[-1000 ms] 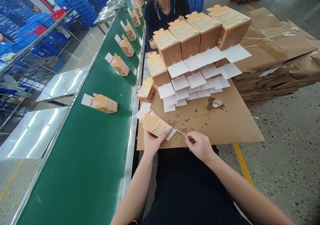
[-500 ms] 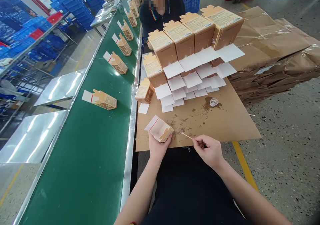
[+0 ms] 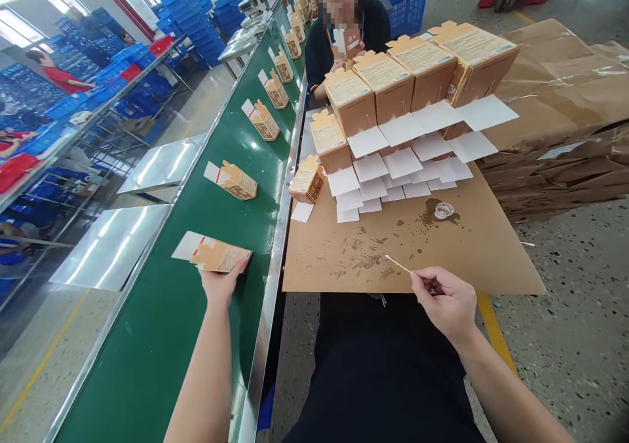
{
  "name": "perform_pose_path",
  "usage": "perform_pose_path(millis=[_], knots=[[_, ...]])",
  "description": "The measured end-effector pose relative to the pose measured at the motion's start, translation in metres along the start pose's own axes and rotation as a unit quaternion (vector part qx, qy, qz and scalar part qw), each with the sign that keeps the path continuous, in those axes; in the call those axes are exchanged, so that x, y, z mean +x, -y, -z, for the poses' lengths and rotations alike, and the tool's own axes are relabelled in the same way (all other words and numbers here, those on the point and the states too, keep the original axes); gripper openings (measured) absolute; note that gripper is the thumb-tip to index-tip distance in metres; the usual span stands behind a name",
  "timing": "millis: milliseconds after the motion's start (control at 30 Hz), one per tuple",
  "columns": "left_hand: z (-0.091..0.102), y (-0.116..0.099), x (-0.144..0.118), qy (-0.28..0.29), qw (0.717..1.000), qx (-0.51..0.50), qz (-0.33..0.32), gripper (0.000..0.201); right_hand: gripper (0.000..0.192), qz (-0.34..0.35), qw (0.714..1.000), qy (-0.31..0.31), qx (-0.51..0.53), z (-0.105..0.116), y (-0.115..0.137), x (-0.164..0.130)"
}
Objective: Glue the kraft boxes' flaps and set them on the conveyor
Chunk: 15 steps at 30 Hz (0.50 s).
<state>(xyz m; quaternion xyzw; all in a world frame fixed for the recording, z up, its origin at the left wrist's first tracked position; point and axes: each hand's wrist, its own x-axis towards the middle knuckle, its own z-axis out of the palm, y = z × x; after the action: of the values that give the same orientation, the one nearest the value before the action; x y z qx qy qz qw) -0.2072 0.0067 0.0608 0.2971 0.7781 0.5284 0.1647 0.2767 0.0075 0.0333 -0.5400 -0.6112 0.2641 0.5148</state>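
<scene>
My left hand holds a small brown carton with a white open flap, low over the green conveyor belt. My right hand pinches a thin wooden stick above the near edge of a stained brown cardboard sheet. A small clear cap sits in a dark stain on that sheet. Rows of brown cartons with white flaps hanging open are stacked at the sheet's far side.
Several more cartons ride the belt into the distance. A person in a dark shirt sits beyond the stack. Wrapped brown bundles lie to the right, blue crates and shelving to the left.
My left hand carried the carton from the cardboard sheet leftward onto the conveyor belt. My right hand stayed near the sheet's front edge with the stick.
</scene>
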Motion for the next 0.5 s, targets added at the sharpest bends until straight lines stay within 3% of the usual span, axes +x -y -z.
perform_pose_path(millis=[100, 167, 233, 300, 400, 500], knots=[[0.003, 0.017, -0.008, 0.000, 0.999, 0.043, 0.029, 0.093, 0.028, 0.011, 1.000, -0.015, -0.008, 0.014, -0.005, 0.006], [0.003, 0.024, -0.028, -0.066, 0.995, 0.074, 0.011, 0.096, 0.026, 0.001, 0.999, -0.042, -0.031, 0.033, -0.009, 0.005], [-0.002, 0.025, -0.051, -0.130, 0.987, 0.083, -0.049, 0.081, 0.025, -0.022, 0.995, -0.085, -0.057, 0.054, -0.013, 0.001], [-0.017, 0.016, -0.064, -0.120, 0.985, 0.060, -0.109, 0.058, 0.027, -0.049, 0.989, -0.117, -0.070, 0.071, -0.015, -0.001], [-0.069, -0.017, -0.046, -0.005, 0.990, 0.022, -0.139, 0.042, 0.034, -0.068, 0.988, -0.118, -0.070, 0.080, -0.012, 0.004], [-0.144, -0.065, 0.006, 0.064, 0.988, 0.011, -0.137, 0.039, 0.038, -0.023, 0.993, -0.099, -0.065, 0.070, -0.005, 0.016]])
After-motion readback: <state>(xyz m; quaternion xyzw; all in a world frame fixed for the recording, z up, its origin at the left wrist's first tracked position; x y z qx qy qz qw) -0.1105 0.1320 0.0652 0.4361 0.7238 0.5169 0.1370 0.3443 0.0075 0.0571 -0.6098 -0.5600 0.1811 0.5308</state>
